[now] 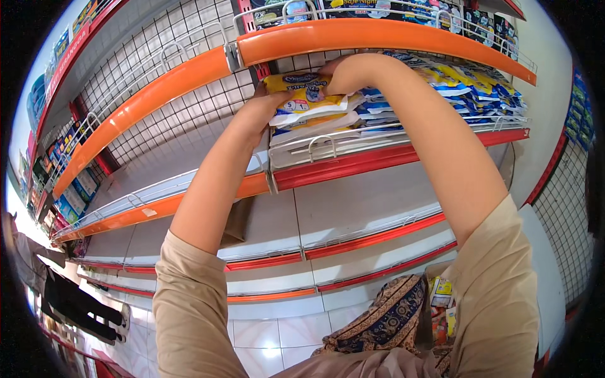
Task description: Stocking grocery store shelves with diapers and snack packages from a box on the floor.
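On a wire-fronted shelf (340, 166), a yellow-and-white diaper pack (302, 101) lies flat on top of a stack of similar packs (312, 131). My left hand (267, 106) grips its left side, thumb on top and fingers partly hidden at the edge. From the upper right, my right hand (347, 75) holds the same pack; its far fingers are partly hidden behind the pack and wrist. Blue, white and yellow packs (453, 90) are piled to the right of that stack, partly behind my right forearm.
An orange shelf edge (378, 34) with a wire rail runs just above my hands. Lower shelves (350, 189) step down below. A carton (427, 307) with small packets stands by my patterned cloth (383, 321). At far left, a person (71, 297) stands in the aisle.
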A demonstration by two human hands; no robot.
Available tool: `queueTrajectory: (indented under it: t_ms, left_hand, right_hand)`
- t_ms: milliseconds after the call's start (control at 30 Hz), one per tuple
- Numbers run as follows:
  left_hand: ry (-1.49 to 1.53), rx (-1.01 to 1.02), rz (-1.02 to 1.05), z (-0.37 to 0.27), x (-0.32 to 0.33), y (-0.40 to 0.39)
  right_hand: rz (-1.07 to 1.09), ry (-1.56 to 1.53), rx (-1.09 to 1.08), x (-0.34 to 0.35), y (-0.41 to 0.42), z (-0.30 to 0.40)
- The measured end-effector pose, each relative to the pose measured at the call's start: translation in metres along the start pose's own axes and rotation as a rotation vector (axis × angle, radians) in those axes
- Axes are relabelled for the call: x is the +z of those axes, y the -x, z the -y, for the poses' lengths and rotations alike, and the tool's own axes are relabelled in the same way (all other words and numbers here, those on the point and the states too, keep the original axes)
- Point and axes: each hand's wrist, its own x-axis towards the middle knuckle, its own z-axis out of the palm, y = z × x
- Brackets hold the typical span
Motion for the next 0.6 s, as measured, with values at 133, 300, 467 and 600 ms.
queueTrajectory:
  t_ms: [133, 300, 467, 600]
  left_hand:
    - [0.033, -0.070, 0.014, -0.008, 0.008, 0.004]
    - [0.058, -0.066, -0.129, -0.015, 0.018, 0.015]
    - [0.037, -0.134, -0.188, -0.013, 0.002, 0.008]
    - [0.070, -0.177, -0.266, -0.018, 0.008, 0.009]
  right_hand:
    - [0.081, -0.114, 0.033, 0.000, -0.001, -0.007]
    - [0.039, 0.023, 0.047, -0.002, 0.010, 0.000]
    - [-0.086, -0.028, -0.022, 0.001, 0.023, 0.001]
    - [-0.158, -0.031, -0.035, 0.003, 0.053, 0.000]
